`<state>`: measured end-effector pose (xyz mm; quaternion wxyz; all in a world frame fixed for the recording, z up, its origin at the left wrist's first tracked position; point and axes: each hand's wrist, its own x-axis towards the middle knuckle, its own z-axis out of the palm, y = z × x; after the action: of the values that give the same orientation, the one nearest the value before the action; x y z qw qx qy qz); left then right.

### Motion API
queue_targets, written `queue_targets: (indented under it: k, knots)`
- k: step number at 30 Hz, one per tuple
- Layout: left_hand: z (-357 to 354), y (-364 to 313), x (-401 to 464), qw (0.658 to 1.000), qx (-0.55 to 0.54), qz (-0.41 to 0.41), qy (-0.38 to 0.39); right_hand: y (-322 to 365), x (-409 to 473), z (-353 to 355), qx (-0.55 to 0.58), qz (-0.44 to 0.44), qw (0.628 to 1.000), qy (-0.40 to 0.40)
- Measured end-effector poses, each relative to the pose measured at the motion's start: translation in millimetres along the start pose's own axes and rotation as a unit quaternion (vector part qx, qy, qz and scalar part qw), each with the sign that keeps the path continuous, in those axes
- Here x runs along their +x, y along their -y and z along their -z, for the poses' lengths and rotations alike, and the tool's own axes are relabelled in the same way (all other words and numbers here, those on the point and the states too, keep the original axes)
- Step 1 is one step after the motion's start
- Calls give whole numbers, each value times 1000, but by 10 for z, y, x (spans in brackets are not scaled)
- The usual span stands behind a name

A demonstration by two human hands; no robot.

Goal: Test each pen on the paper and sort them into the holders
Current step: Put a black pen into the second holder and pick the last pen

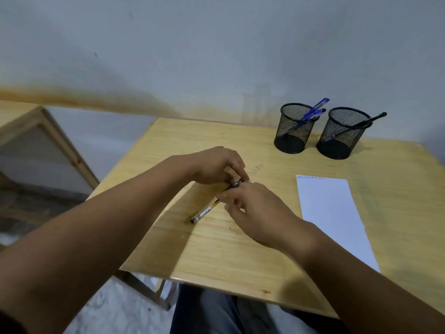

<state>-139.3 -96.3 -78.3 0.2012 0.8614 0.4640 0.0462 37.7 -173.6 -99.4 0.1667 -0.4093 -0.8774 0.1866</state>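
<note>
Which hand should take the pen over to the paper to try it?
Probably the right hand: it grips the pen mid-barrel, and the paper lies on its side. The left hand holds the far end.

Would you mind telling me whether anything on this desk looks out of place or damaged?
Nothing is spilled or broken. The only oddities are pen scribbles on the bare wooden desk just beyond the hands, off the paper, and a small dark mark by the end of the held pen.

Plain study rm, wood desk, pen holders
</note>
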Motion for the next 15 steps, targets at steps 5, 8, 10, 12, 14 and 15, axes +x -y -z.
queue_targets:
  k: [5,8,10,12,14,15]
  knots:
    - [-29,60,-74,998,-52,17,-42,-7,-57,16,-18,-12,1000,-10]
    - [-39,85,-99,996,-63,27,-62,-42,-98,49,-15,-37,999,-17]
    - [-57,91,-122,994,-73,30,-70,-80,-122,76,-7,-57,998,-20]
    - [-81,87,-150,993,-84,34,-82,-125,-139,113,8,-83,996,-27]
    - [-96,60,-177,989,-105,40,-98,-178,-150,160,26,-110,993,-35]
    - [-104,34,-191,985,-123,47,-108,-206,-159,193,31,-121,991,-39]
